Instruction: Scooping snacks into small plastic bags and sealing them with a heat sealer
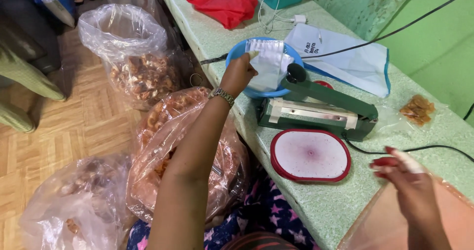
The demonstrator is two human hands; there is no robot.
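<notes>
nearest the camera, the right hand (407,186) hovers over the near end of the green speckled counter (326,205), fingers loosely curled with one fingertip wrapped in white; it lies against a clear plastic bag (390,220) at the bottom right corner, though whether the fingers grip the bag cannot be told. just beyond sits an oval white tray with a red rim (310,154), bare on top. behind that stands the green heat sealer (321,107), its arm lowered, with a black cord running off to the right. a small sealed packet of brown snacks (417,109) lies on the counter to the right of the sealer.

farther out, the left hand (239,75), a metal watch at the wrist, reaches to the blue bowl (237,52) and pinches the top of a stack of small clear bags (269,62) standing in it, fingers closed on the edge. judging from this, the step in hand is taking a fresh little bag from the bowl; the move would call for peeling off just one thin sheet without dragging the rest.

on the floor to the left, big clear sacks of brown fried snacks (148,72) stand open. farthest off lie a red cloth (222,0) and a white bag with blue edge (345,57).
</notes>
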